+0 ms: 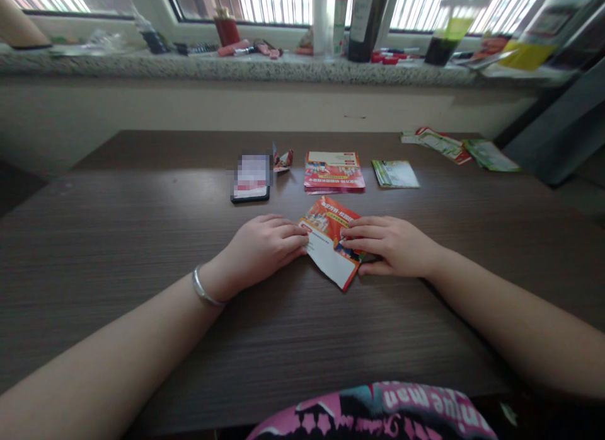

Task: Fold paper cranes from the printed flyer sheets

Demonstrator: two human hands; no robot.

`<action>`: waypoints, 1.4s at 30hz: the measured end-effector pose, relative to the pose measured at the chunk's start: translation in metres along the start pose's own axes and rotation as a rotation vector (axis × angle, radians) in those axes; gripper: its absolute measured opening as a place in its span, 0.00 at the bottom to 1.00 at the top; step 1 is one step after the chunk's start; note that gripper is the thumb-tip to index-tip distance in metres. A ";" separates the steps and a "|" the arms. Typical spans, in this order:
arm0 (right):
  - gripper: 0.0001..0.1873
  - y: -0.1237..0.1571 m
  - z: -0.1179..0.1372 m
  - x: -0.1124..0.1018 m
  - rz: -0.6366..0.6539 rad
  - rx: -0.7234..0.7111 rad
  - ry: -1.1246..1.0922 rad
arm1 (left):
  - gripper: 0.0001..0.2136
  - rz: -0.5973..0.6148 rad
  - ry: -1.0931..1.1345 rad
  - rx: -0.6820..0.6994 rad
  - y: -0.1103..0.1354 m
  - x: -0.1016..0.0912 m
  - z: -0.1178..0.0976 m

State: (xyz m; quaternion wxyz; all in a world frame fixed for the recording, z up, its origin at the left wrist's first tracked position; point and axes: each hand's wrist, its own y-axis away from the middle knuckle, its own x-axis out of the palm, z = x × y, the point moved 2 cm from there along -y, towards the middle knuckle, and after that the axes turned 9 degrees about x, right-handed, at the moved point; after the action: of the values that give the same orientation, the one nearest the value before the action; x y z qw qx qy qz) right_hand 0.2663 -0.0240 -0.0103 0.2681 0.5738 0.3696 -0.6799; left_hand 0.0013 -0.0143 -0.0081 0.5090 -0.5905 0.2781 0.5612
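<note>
A red-and-white printed leaflet [333, 257], partly folded, lies at an angle on the table between my hands. The fingers of my left hand [271, 244] are pressed together at its left corner, closed on the edge; the thumb is hidden. On the right edge, my right hand [390, 244] holds the leaflet with fingers over the printed side and thumb lower down by the edge. Just behind it sits a stack of similar red leaflets [334, 173]. A small folded paper piece [283, 161] stands to the left of that stack.
A phone [251, 177] lies left of the stack. Green-and-white papers [396, 174] are to its right, with more printed papers [444, 145] at the far right. Bottles [363, 24] and small items line the granite windowsill [265, 68] behind the table [142, 251].
</note>
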 end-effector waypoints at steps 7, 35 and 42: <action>0.23 0.001 -0.001 -0.001 -0.012 -0.029 -0.034 | 0.14 -0.025 0.025 0.002 0.001 0.002 0.001; 0.09 0.002 -0.014 0.003 0.004 0.073 -0.538 | 0.22 0.086 0.240 -0.100 0.002 0.004 -0.002; 0.10 0.005 -0.016 0.004 0.046 0.080 -0.609 | 0.25 0.185 0.243 -0.127 0.004 0.006 0.000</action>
State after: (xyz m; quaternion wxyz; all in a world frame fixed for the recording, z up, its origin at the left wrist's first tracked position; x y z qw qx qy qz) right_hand 0.2790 -0.0137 -0.0159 0.3590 0.3622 0.2321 -0.8283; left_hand -0.0011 -0.0145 -0.0148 0.3796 -0.6566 0.3548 0.5468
